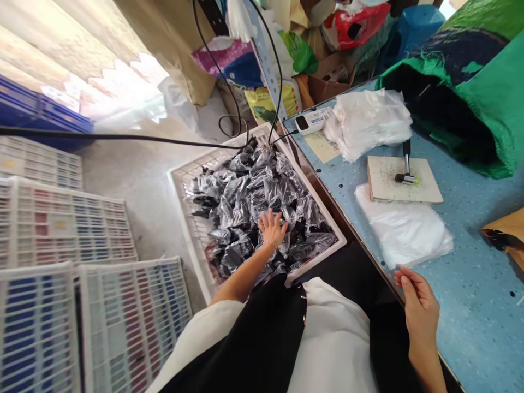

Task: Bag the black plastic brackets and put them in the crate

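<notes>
L hand (272, 229): palm down, fingers spread, on the bagged black items (237, 202); nothing visibly gripped. Bags fill most of the white crate (184, 215), which sits right beside the worktop (478, 295), along its L edge. Hand is roughly mid-crate, toward the near edge. Spread palm prob. there to bear on several bags at once. R hand (420, 297): by the worktop's L edge, fingers curled, thumb close to index; can't tell if it's pinching anything or touching the surface. Nearest thing = near corner of the clear bag stack (409, 232).

Placement, my guess: crate set close to the worktop edge so both are in arm's reach; stack laid flat near that edge for easy R-hand access; board (385, 177) under the hammer (406, 177) prob. to spare the surface.

Orientation: black items lie jumbled, no common dir. or single long axis; contents' shape n/a thru plastic. One bag by the crate's R corner looks laid approx. along the near edge. Hammer handle points away from the person, twd the crumpled clear bags (368, 123) nr the worktop's far edge; head at the handle's near end.
</notes>
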### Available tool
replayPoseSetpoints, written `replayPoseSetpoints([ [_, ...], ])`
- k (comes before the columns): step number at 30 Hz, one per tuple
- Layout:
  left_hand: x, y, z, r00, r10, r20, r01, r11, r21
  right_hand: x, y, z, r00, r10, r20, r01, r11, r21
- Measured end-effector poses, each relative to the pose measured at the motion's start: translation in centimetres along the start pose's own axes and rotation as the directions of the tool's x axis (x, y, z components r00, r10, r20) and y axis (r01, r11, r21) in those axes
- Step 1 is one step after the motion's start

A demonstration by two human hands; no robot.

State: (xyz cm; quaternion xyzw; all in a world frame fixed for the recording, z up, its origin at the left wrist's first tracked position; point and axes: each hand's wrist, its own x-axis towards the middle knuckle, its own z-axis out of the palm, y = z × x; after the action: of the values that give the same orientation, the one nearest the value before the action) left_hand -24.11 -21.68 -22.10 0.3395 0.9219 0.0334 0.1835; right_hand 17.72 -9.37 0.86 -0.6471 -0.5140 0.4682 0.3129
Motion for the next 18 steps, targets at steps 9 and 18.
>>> replayPoseSetpoints([
  [9,9.1,1.1,-5.0,0.986,-0.138,-0.089,0.132,0.989,-0.064,0.0,0.6,0.2,0.999,0.02,-0.027,-0.022,0.999,-0.05],
  [18,21.9,3.9,-6.7,0.995,-0.086,-0.044,0.081,0.991,-0.108,-1.7,-1.0,1.8,0.949,-0.313,-0.043,0.29,0.917,-0.274],
])
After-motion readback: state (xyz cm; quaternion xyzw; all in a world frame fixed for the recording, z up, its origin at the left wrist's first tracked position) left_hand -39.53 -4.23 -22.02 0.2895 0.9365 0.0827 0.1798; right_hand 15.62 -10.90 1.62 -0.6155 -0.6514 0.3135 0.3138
